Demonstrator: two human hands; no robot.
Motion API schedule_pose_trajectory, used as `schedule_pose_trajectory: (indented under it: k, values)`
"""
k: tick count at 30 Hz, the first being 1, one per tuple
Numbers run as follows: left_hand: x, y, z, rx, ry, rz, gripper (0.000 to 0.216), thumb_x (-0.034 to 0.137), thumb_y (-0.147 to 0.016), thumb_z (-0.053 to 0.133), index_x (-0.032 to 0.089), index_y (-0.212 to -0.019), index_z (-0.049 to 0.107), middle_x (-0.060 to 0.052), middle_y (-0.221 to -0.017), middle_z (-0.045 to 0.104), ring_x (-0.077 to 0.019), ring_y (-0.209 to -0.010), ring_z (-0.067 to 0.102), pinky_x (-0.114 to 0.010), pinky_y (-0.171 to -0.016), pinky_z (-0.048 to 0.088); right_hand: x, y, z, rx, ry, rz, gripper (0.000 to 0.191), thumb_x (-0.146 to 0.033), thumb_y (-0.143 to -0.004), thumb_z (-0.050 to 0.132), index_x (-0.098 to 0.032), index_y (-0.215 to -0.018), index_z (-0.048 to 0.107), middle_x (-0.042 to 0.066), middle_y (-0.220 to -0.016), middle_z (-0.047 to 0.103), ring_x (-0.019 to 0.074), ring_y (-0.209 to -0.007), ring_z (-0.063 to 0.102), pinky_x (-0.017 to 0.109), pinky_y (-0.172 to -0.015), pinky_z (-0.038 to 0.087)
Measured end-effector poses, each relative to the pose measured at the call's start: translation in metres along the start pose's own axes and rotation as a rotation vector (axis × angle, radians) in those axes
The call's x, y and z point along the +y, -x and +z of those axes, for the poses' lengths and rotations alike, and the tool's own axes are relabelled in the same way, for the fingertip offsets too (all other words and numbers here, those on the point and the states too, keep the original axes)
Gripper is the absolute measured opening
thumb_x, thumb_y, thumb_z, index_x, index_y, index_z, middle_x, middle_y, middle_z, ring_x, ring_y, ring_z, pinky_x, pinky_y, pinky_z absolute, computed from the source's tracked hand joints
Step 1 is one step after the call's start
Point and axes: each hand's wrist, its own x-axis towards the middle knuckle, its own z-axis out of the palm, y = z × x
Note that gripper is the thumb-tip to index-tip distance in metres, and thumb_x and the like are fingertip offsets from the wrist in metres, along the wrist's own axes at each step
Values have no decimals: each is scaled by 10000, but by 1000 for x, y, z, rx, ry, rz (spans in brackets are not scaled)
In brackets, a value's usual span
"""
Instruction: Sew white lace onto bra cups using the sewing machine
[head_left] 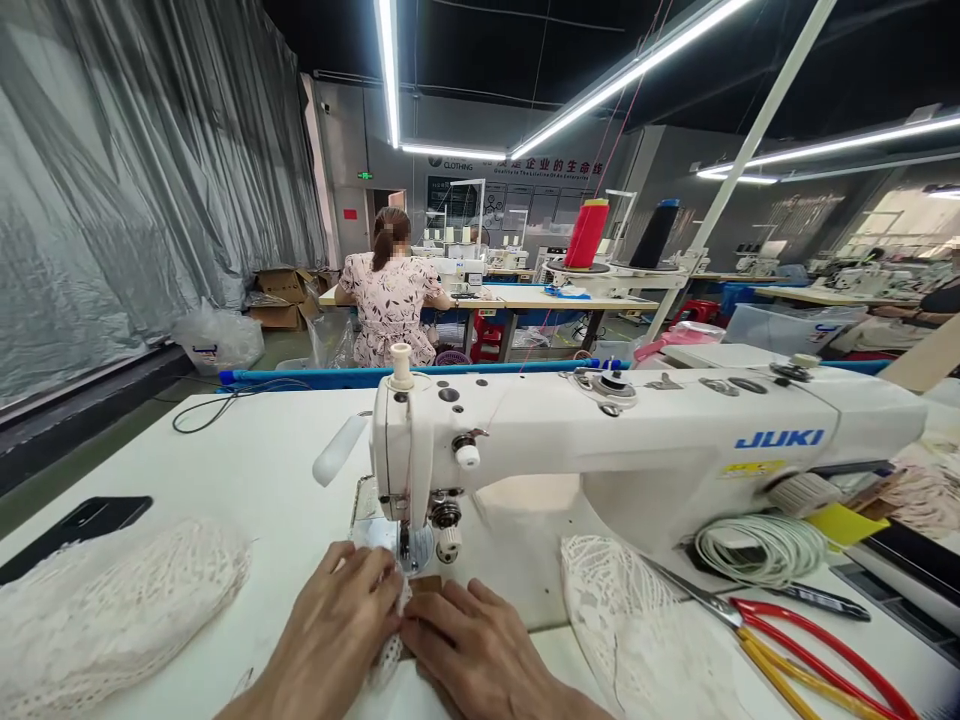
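Note:
A white JUKI sewing machine (645,440) stands across the white table (247,470). Just in front of its needle and presser foot (405,545), my left hand (341,625) and my right hand (476,645) lie side by side. Both press a small piece of white lace with a brown tab (426,586) flat on the table. Fingers of both hands are closed together on the piece, and its strip of lace (390,655) shows between the hands.
A heap of white lace (112,610) lies at left, with a black phone (82,525) behind it. More lace (622,620), red and yellow scissors (795,650), a coil of white cord (757,548) and thread cones (586,232) are at right. A person sits at another machine beyond.

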Motion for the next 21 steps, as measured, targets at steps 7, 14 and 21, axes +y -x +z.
schedule_pose_trajectory:
  k: [7, 14, 21]
  values:
    - [-32, -8, 17, 27, 81, 55, 329, 30, -765, 426, 227, -999, 545, -24, -1030, 645, -192, -917, 605, -410, -880, 331, 7, 4, 14, 20, 1, 7, 228, -344, -914, 471, -169, -1016, 577, 21, -1028, 641, 153, -817, 559, 287, -536, 348]
    - [-35, -20, 10, 146, 150, 60, 294, -12, -681, 362, 227, -751, 519, 14, -803, 658, -170, -768, 626, -394, -884, 339, 13, -1, 17, 25, 78, -16, 417, -433, -959, 310, -132, -1054, 583, 75, -1063, 643, 158, -651, 518, 292, -513, 320]
    - [-31, -14, 20, 117, 150, 60, 295, 16, -802, 339, 228, -900, 518, 2, -863, 635, -166, -806, 609, -417, -905, 318, 13, 0, 15, -1, 95, -5, 374, -428, -937, 385, -136, -1054, 588, 78, -1090, 629, 156, -650, 502, 297, -526, 333]
